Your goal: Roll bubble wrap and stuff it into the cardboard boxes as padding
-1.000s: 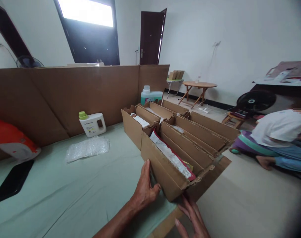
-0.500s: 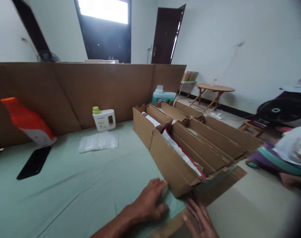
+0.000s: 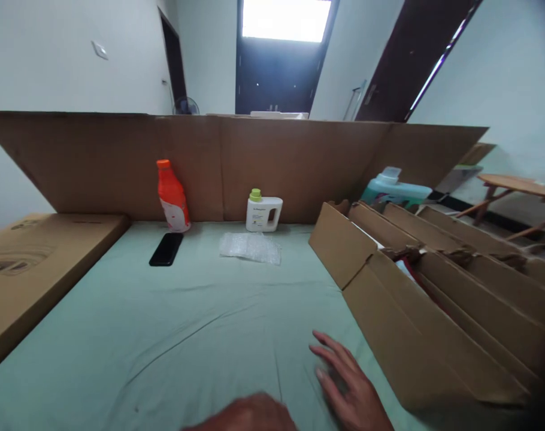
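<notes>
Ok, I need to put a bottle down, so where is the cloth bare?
The green cloth is bare between the phone, the bubble wrap and the right hand. It is crowded on the right by the cardboard boxes, and at the back by the orange bottle and white jug.

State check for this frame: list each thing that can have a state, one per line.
Orange bottle: upright, capped.
White jug: upright, green cap on.
Teal jug: lying on its side.
Phone: flat, screen dark.
Bubble wrap: lying flat.
Cardboard boxes: open-topped.
Right hand: open, flat on sheet.
Left hand: mostly cut off.
</notes>
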`<state>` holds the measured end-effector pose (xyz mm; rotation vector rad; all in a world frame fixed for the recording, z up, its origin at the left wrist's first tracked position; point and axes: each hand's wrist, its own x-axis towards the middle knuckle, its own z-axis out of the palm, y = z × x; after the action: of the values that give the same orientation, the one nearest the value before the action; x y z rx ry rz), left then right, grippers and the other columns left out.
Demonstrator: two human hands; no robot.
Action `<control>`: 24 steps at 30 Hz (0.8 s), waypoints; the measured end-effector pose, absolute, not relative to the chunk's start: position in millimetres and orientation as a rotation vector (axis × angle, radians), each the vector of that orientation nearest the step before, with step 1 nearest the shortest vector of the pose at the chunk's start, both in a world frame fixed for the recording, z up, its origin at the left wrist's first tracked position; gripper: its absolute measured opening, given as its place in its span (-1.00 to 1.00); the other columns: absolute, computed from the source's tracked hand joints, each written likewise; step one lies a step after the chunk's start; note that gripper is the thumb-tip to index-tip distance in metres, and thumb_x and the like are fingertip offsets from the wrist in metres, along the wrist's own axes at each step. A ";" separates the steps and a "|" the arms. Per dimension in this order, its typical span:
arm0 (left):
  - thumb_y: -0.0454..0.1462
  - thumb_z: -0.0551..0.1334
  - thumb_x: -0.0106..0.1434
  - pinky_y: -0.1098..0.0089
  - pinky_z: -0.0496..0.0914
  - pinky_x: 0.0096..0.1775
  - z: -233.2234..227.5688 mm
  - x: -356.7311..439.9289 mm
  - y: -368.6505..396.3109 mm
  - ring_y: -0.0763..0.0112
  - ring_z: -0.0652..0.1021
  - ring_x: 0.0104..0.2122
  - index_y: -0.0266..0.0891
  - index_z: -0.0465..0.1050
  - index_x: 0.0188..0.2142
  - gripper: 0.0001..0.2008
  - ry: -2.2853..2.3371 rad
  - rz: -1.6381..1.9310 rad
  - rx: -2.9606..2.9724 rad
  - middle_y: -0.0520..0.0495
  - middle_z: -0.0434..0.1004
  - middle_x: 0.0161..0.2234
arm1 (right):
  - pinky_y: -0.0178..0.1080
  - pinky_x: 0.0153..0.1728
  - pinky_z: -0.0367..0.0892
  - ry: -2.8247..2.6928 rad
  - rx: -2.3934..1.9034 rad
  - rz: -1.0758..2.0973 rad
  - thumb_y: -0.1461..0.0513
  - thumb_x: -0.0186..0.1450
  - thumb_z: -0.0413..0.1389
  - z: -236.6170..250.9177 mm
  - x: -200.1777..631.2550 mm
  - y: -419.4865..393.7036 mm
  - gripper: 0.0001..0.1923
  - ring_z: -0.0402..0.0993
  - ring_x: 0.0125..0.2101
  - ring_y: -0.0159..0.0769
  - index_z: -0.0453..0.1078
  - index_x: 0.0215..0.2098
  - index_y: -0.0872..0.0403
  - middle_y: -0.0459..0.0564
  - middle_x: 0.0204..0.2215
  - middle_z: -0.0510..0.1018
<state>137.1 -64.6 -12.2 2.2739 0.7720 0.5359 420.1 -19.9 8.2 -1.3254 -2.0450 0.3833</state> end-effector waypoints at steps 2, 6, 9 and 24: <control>-0.14 0.15 0.40 0.07 0.44 0.15 -13.4 99.5 -53.0 0.10 0.46 0.21 -0.06 0.31 0.26 -0.54 1.028 0.667 2.277 -0.18 0.45 0.22 | 0.01 0.13 0.42 -2.096 -1.363 0.365 0.12 0.37 0.02 16.2 397.2 30.9 -0.60 0.42 0.18 -0.09 0.48 0.12 -0.01 0.12 0.20 0.47; -0.24 0.18 0.35 0.06 0.52 0.07 -26.6 41.2 -30.5 0.10 0.52 0.15 -0.13 0.41 0.16 -0.61 1.566 0.957 2.360 -0.22 0.54 0.12 | -0.01 0.22 0.28 -2.208 -1.601 0.274 0.10 0.33 0.05 21.0 355.3 138.3 -0.39 0.28 0.27 -0.08 0.26 0.31 0.09 0.17 0.29 0.34; -0.23 0.22 0.31 0.12 0.59 -0.04 -38.6 24.1 -22.8 0.10 0.56 0.10 -0.17 0.46 0.07 -0.66 1.677 1.110 2.476 -0.24 0.58 0.07 | 0.03 0.24 0.18 -2.246 -1.670 0.224 0.07 0.33 0.07 20.1 319.6 202.0 -0.33 0.21 0.30 0.00 0.19 0.36 0.10 0.20 0.32 0.29; -0.36 0.23 0.21 0.04 0.49 0.09 -34.3 36.9 -27.1 0.03 0.40 0.23 -0.16 0.42 0.09 -0.57 1.720 0.847 2.428 -0.22 0.45 0.19 | 0.03 0.26 0.02 -2.525 -1.517 0.062 0.08 0.36 0.10 25.9 207.8 227.6 -0.38 0.05 0.35 0.04 0.24 0.34 0.10 0.25 0.39 0.15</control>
<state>36.9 -27.1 -34.3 2.4278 1.7196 0.8467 207.8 227.6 25.9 -1.5173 -2.5253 0.0618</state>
